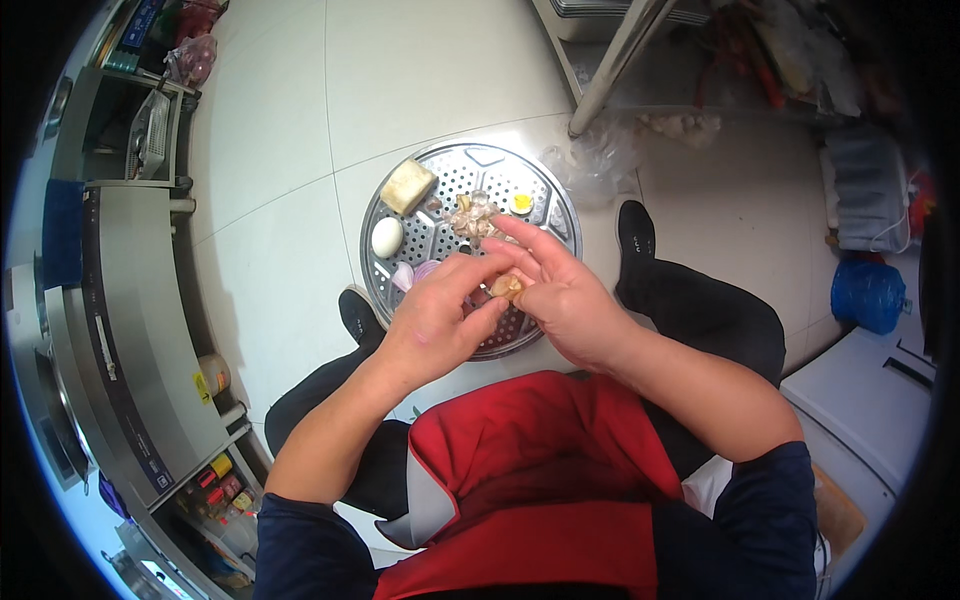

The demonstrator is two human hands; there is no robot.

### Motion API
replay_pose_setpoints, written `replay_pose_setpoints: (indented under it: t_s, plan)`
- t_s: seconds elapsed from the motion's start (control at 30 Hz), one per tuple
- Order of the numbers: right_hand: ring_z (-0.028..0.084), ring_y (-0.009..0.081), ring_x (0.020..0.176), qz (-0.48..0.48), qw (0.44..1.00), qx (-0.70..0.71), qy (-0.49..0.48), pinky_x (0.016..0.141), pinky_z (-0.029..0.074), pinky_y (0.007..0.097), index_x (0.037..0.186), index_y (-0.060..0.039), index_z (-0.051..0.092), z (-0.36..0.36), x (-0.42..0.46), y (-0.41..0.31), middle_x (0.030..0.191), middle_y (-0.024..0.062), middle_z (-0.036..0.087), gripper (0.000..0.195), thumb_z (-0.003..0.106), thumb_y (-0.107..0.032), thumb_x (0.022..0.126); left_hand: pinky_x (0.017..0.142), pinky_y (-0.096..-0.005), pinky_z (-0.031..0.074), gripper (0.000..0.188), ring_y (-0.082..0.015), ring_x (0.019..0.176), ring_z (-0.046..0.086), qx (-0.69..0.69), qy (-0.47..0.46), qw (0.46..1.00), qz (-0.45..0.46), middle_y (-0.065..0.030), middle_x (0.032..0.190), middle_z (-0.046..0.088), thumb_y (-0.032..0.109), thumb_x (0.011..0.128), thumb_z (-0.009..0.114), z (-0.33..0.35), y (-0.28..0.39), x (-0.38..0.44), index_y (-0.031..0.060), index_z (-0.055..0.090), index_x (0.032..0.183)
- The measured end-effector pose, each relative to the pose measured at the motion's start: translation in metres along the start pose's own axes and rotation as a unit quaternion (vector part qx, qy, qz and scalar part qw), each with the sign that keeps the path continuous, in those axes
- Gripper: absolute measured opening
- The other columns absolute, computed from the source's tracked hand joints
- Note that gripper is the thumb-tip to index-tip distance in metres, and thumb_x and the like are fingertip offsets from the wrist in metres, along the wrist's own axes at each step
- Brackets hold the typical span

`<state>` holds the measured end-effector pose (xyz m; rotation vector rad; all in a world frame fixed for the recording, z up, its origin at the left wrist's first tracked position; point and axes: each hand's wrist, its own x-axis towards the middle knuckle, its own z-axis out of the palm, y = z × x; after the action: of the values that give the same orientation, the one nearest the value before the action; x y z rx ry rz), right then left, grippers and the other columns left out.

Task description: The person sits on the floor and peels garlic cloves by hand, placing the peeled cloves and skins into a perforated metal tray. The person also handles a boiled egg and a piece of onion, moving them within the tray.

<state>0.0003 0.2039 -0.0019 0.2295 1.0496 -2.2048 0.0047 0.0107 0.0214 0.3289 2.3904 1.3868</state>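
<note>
The fingertips of my left hand and my right hand meet over a perforated round metal tray. Pinched between them is a small tan vegetable piece; garlic or ginger, I cannot tell which. Just beyond my fingers lies a heap of garlic cloves and papery skins. A peeled whole egg is at the tray's left, near a pale yellowish block. Purple onion pieces lie partly hidden behind my left hand. A cut egg piece with yolk showing sits at the right.
Clear plastic bags lie on the tiled floor beside a metal table leg. My black shoes flank the tray. At left stands a steel cabinet; at right are a blue water jug and a white appliance.
</note>
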Motion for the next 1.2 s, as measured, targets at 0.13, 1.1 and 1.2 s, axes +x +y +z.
replay_pose_setpoints:
  t_s: [0.13,1.1,1.2]
  plan:
    - [0.046,0.0226,0.142,-0.032,0.998,-0.051,0.023,0.116,0.038,0.0336,0.161,-0.0044,0.029,0.002,0.0,0.003,0.159,0.0224,0.038,0.068,0.05,0.006,0.097,0.074,-0.0286,0.056,0.029,-0.0161,0.086,0.068,-0.002,0.019,1.0,-0.011,-0.0079,0.101,0.068,0.008,0.092,0.075,0.002,-0.004,-0.002,0.0034,0.069,0.12]
    - [0.067,0.0115,0.104,-0.029,0.989,-0.141,0.03,0.092,0.054,0.0265,0.13,0.0055,0.065,-0.016,-0.007,-0.008,0.116,0.0085,0.073,0.033,0.068,-0.009,0.1,0.089,-0.0266,0.056,0.03,-0.0113,0.098,0.069,-0.263,0.02,0.951,-0.161,-0.0084,0.107,0.074,0.012,0.097,0.075,0.0,0.002,-0.001,-0.0025,0.067,0.121]
    - [0.067,0.0123,0.106,-0.023,0.988,-0.151,0.031,0.094,0.054,0.0271,0.13,0.0055,0.065,-0.016,-0.008,-0.01,0.116,0.0094,0.073,0.034,0.069,-0.009,0.099,0.089,-0.0264,0.056,0.029,-0.011,0.097,0.069,-0.268,0.025,0.951,-0.152,-0.0076,0.106,0.074,0.012,0.096,0.074,0.001,0.003,-0.001,-0.0021,0.067,0.12]
